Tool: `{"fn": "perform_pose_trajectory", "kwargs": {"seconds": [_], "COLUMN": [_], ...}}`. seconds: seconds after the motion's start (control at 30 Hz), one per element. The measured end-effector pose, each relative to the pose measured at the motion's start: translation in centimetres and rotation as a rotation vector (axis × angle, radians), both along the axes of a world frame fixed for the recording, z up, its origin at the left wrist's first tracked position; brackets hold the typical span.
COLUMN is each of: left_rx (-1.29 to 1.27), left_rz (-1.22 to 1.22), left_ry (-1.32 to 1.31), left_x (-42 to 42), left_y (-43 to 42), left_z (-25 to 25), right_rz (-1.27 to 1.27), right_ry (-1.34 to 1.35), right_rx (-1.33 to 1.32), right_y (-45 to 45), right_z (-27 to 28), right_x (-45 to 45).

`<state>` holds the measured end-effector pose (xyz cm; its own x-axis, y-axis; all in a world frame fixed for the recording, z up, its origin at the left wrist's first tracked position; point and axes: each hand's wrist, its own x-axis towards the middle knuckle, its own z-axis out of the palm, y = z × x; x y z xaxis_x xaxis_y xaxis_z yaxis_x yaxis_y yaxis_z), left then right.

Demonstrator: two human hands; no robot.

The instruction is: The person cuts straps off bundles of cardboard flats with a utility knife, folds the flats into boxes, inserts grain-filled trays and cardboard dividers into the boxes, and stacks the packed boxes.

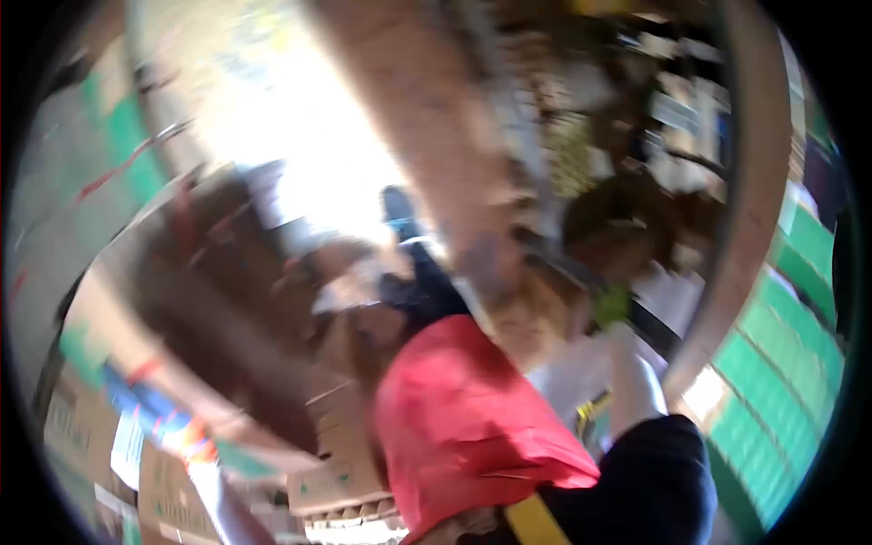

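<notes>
The whole picture is smeared by motion. My left hand [154,409], in a blue glove with orange near the wrist, is at the outer wall of a large cardboard box [195,368] on the left. Whether its fingers grip the box cannot be made out. On the right, my right forearm reaches up to a yellow-green blur that appears to be my right hand [613,306], beside the large bin full of mixed items. A dark strip [652,329] lies close to it. The fingers of that hand are too blurred to read.
A red apron [472,427] hangs over my front, and one shoe [397,204] shows on the floor. Cardboard boxes [341,450] stand low at left. Green-and-tan stacked cartons [772,381] line the right, outside the bin's thick rim [758,191]. Bright light falls across the floor.
</notes>
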<state>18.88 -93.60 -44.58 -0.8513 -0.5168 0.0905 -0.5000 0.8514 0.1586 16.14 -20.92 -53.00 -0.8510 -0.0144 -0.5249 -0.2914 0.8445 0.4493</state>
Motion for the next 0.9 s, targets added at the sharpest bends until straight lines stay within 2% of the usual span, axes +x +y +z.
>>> {"fn": "perform_pose_trajectory", "kwargs": {"seconds": [0.07, 0.1, 0.17, 0.2, 0.23, 0.27, 0.3, 0.33, 0.37, 0.4, 0.43, 0.47, 0.5, 0.53, 0.6, 0.63, 0.67, 0.73, 0.77, 0.8, 0.87, 0.9], "left_rx": [-0.112, -0.163, -0.238, -0.130, -0.255, -0.191, -0.205, -0.215, -0.113, -0.002, -0.025, -0.052, -0.069, -0.076, 0.188, 0.449, 0.749, 1.201, 1.357, 1.446, 1.555, 1.583], "left_rz": [-0.004, -0.003, -0.006, -0.002, 0.011, 0.008, 0.016, 0.019, 0.035, 0.036, 0.127, 0.205, 0.399, 0.586, 1.165, 1.450, 1.625, 1.650, 1.594, 1.522, 1.385, 1.330], "left_ry": [-0.005, -0.005, -0.049, -0.102, -0.230, -0.172, -0.224, -0.277, -0.282, -0.231, -0.115, 0.005, 0.090, 0.170, 0.428, 0.552, 0.682, 0.877, 0.957, 1.027, 1.151, 1.212], "left_x": [-0.3, -0.7, -1.3, -3.4, -2.2, -0.8, -0.3, 0.0, -0.4, -0.2, 1.4, 3.5, 7.2, 12.0, 20.7, 23.9, 26.0, 26.5, 25.8, 25.2, 24.7, 24.7], "left_y": [0.8, 1.2, 1.6, 2.4, 0.7, -0.5, -1.2, -2.0, -2.0, -1.8, -1.2, -0.5, 0.0, 0.8, 4.0, 5.8, 7.5, 9.8, 10.2, 10.4, 10.9, 11.3], "left_z": [-0.7, -0.5, 0.8, 2.6, 2.5, 1.5, 0.6, 0.7, 2.1, 4.4, 5.6, 5.7, 5.1, 3.9, 0.7, -0.8, -1.9, -4.5, -5.9, -7.1, -8.2, -8.2], "right_rz": [-0.039, -0.051, -0.082, -0.091, -0.099, -0.277, -0.161, -0.067, -0.107, -0.072, 0.057, 0.207, 0.316, 0.101, -0.056, -0.032, -0.014, 0.065, 0.027, 0.031, 0.226, 0.141], "right_ry": [-0.225, -0.256, -0.118, -0.095, -0.061, -0.206, -0.135, -0.126, -0.142, -0.244, -0.178, -0.251, -0.237, -0.328, -0.600, -0.676, -0.674, -0.888, -0.956, -0.955, -1.054, -1.198], "right_rx": [0.130, 0.144, 0.041, -0.152, -0.341, -0.514, -0.696, -1.012, -1.268, -1.379, -1.517, -1.665, -1.709, -1.738, -1.673, -1.575, -1.581, -1.420, -1.291, -1.278, -1.430, -1.492], "right_y": [2.3, 2.9, 0.2, -7.3, -12.7, -13.9, -20.8, -27.4, -34.7, -41.6, -46.8, -51.5, -55.7, -59.5, -64.7, -67.6, -69.4, -72.0, -71.8, -71.8, -71.0, -70.7], "right_z": [-0.4, -1.5, -6.3, -5.6, -5.0, -10.3, -9.6, -9.5, -6.6, -3.5, -3.1, -1.3, 0.6, 0.8, 3.0, 0.2, -0.8, -2.2, -1.1, -0.9, -1.7, -1.6], "right_x": [2.7, 3.0, 1.7, -1.7, -5.3, -5.8, -8.6, -10.4, -13.4, -16.1, -17.6, -19.8, -21.5, -22.4, -24.5, -25.0, -25.2, -24.6, -24.2, -23.9, -23.5, -23.7]}}
